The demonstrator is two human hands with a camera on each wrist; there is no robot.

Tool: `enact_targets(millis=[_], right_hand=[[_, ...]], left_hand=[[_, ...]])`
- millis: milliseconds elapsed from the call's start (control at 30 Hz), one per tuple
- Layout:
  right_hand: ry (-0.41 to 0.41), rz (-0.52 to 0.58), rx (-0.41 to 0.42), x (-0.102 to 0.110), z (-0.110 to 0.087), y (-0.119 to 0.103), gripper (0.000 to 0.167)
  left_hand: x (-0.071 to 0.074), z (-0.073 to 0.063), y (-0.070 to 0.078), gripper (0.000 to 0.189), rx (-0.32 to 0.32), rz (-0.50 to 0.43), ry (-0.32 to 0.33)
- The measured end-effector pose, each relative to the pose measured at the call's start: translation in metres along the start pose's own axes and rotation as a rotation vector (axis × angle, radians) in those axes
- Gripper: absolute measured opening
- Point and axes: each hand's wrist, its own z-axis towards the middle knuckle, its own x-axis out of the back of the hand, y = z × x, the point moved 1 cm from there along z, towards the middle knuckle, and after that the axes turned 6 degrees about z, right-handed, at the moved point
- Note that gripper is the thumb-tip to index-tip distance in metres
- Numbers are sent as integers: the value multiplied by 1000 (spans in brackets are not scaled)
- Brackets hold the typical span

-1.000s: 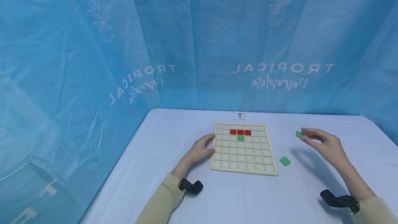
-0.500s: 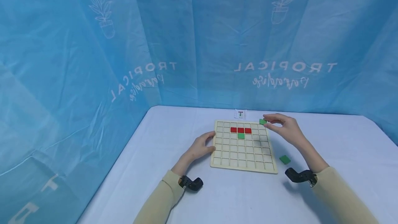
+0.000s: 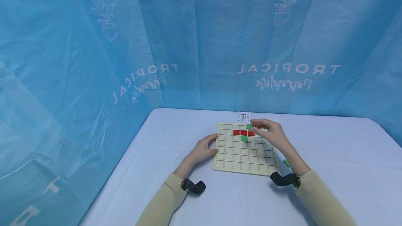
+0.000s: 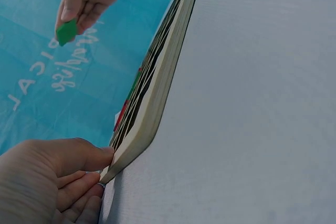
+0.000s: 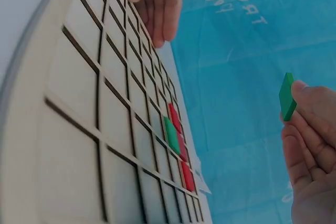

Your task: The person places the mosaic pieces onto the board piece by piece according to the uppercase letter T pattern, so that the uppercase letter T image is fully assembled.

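Note:
My right hand (image 3: 269, 132) pinches a small green square tile (image 5: 287, 97) between thumb and fingertips, raised over the far part of a pale wooden grid board (image 3: 232, 156). In the head view the held tile overlaps the board's far rows. My left hand (image 3: 201, 149) holds the board's left edge, thumb nearer me and fingers farther along; the left wrist view shows its thumb (image 4: 94, 158) at the rim. Three red tiles (image 3: 243, 133) lie in a row on the board, with one green tile (image 3: 244, 138) below the middle one.
Another green tile (image 3: 286, 163) lies on the white table right of the board, partly hidden by my right forearm. A small printed card (image 3: 243, 116) with a coloured T pattern lies behind the board. Blue curtains (image 3: 201, 44) stand behind and left of the table.
My right hand has carried the green tile leftward from the table's right side to over the board's far rows. My left hand has stayed at the board's left edge.

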Motion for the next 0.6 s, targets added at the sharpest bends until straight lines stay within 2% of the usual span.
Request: enact_targets(millis=[100,167,367,600], right_hand=[[-20,13,17,-8,-5,-10,38],[-35,21,21,-13,-8,-8,37],[-44,14,23,-22,-5,24,38],[-46,-22,31,-32,-6,40,37]], left_hand=[[0,0,0,65,0,-5,-1],[-1,-1,0,65,0,-6,-7],[-2,-1,1,66,3,4,-5],[1,-1,0,66,14,6,0]])
